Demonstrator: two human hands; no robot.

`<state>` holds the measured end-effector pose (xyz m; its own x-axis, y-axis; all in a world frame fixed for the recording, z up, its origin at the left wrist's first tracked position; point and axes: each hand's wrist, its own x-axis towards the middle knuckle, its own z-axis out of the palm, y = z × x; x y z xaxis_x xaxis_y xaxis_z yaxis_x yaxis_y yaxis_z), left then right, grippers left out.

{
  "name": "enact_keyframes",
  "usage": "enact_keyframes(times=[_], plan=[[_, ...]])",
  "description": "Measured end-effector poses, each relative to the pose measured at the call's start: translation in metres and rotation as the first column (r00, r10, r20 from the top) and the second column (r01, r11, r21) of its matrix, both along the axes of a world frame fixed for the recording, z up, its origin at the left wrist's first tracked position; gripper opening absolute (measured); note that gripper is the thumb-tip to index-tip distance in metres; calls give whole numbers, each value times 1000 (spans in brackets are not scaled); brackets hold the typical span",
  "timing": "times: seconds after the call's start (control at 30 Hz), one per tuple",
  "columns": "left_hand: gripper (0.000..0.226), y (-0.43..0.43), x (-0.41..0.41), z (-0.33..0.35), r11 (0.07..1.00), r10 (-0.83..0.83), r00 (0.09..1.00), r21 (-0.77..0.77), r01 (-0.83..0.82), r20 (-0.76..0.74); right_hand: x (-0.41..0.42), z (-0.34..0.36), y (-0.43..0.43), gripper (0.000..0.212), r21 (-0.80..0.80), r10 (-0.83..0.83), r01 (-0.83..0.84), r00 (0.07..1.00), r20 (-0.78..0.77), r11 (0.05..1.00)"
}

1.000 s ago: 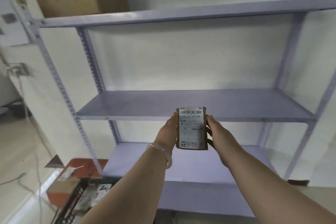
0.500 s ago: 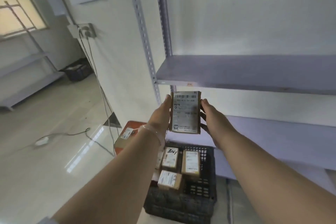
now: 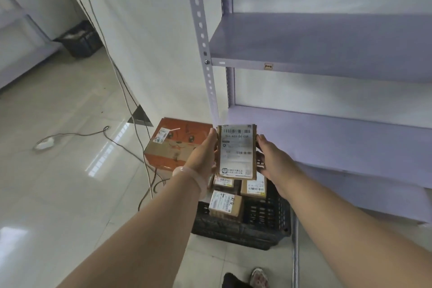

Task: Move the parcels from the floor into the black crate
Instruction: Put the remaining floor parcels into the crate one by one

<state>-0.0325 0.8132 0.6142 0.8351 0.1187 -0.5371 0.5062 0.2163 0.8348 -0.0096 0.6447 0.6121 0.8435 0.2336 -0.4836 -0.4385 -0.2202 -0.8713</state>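
Observation:
I hold a small brown parcel (image 3: 237,151) with a white shipping label upright in the air, label facing me. My left hand (image 3: 203,154) grips its left edge and my right hand (image 3: 272,159) grips its right edge. Directly below it on the floor stands the black crate (image 3: 264,217), with several labelled brown parcels (image 3: 224,203) inside. The held parcel hides the crate's far part.
An orange and brown carton (image 3: 174,142) sits on the floor just behind the crate. A grey metal shelf unit (image 3: 327,54) stands to the right, its post beside the parcel. Cables (image 3: 131,100) trail across the shiny tiled floor at left. A second dark crate (image 3: 79,38) stands far back.
My view has swung down and left from the shelves to the floor. Both hands have carried the parcel down with it, to a spot above the black crate.

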Motion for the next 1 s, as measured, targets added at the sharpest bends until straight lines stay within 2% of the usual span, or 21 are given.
enact_keyframes(times=[0.17, 0.3, 0.43, 0.6, 0.7, 0.83, 1.0], plan=[[47, -35, 24, -60, 998, -46, 986, -55, 38, -158, 17, -56, -36, 45, -40, -58, 52, 983, -174, 998], [42, -64, 23, -128, 993, -100, 939, -89, 74, -329, 12, -118, -63, 59, -188, -119, 67, 951, -284, 980], [47, -76, 18, -193, 984, -164, 867, -142, 109, -470, 1, -178, -76, 60, -225, -114, 26, 914, -390, 974], [42, -81, 26, -256, 979, -193, 824, -158, 127, -533, 5, -235, -71, 54, -293, -177, 52, 890, -420, 955], [46, -87, 34, -286, 968, -251, 807, -148, 203, -535, 11, -264, -69, 57, -322, -227, 81, 864, -449, 943], [56, -94, 46, -307, 947, -309, 786, -92, 309, -536, 17, -289, -69, 56, -370, -274, 89, 831, -484, 925], [56, -102, 54, -316, 892, -417, 734, -86, 443, -536, 21, -305, -65, 49, -476, -357, 132, 834, -421, 870]])
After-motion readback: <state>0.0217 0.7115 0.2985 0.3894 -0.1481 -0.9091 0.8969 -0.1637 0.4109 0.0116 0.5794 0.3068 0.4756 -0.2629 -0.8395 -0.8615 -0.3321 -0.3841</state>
